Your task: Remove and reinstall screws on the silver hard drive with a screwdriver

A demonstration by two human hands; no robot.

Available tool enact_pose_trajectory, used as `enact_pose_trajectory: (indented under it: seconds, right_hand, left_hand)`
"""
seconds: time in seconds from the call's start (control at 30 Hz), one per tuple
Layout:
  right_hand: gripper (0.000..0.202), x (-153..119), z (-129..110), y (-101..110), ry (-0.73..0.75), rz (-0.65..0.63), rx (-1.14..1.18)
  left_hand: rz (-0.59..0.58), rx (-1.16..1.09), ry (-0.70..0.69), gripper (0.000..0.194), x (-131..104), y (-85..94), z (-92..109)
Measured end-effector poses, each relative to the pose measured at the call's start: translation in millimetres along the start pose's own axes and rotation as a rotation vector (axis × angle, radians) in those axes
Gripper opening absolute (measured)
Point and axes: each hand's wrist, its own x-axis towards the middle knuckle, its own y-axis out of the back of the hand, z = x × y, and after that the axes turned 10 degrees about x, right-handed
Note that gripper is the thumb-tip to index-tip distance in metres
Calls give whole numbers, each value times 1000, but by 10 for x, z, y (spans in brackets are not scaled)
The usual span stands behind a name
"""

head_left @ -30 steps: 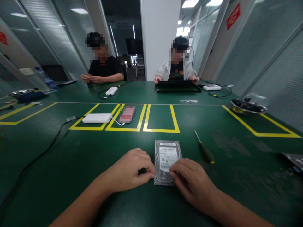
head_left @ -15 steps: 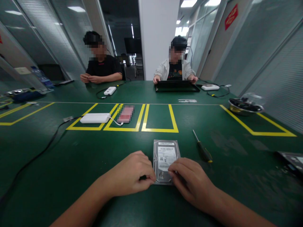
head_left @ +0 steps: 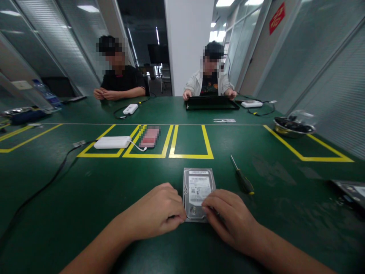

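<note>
A silver hard drive (head_left: 197,190) with a white label lies flat on the green table, its short side toward me. My left hand (head_left: 162,209) is closed at the drive's lower left edge, with thumb and fingers bunched at the corner. On the other side, my right hand (head_left: 228,217) is closed around the lower right edge, its fingertips over the label's side. Whether a small part sits between the fingers is hidden. To the right of the drive lies a screwdriver (head_left: 243,178) with a dark and yellow handle.
Yellow tape (head_left: 191,156) marks boxes on the table. A white power bank (head_left: 112,142) is cabled to a pink phone (head_left: 149,137). At right are a metal bowl (head_left: 293,132) of dark parts and another drive-like device (head_left: 349,192). Two people sit opposite, one holding a black panel (head_left: 212,103).
The whole view has shifted slightly. Both hands stay at the drive's lower edges, the left fingers drawn a little closer together. The drive has not visibly moved on the table.
</note>
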Motion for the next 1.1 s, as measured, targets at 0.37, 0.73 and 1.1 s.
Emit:
enact_pose_trajectory:
  seconds: [0.37,0.73,1.1]
  right_hand:
    - [9,12,-3,54,43,2,-42]
    - [15,105,246,410,-153,32,-611]
    - [17,156,174,538,-821,-391,-1056]
  left_hand:
    - [10,55,-16,11,-7,-13,15]
    - [13,28,-2,12,-3,-4,23]
    - [17,3,-10,9,-7,-11,7]
